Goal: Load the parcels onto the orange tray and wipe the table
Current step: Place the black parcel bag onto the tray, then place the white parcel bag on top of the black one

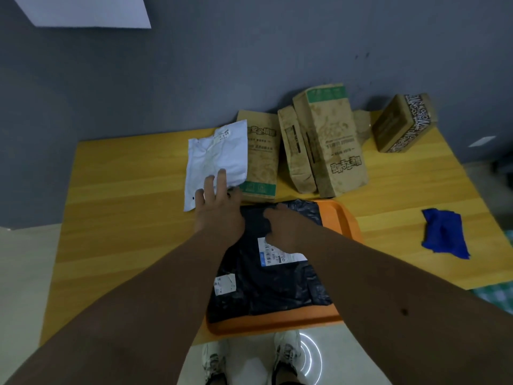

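Black parcel (266, 276) sits on orange tray (340, 218), frame centre. Left hand (218, 204) grip spread flat on white parcel (216, 159); right hand (283, 229) spread, pressing the black one. Risk: slick white mailer slides off the bench (125, 190) instead of lifting.

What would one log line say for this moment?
left hand: flat on white parcel | right hand: on black parcel in tray | brown parcels: on table | cloth: unused
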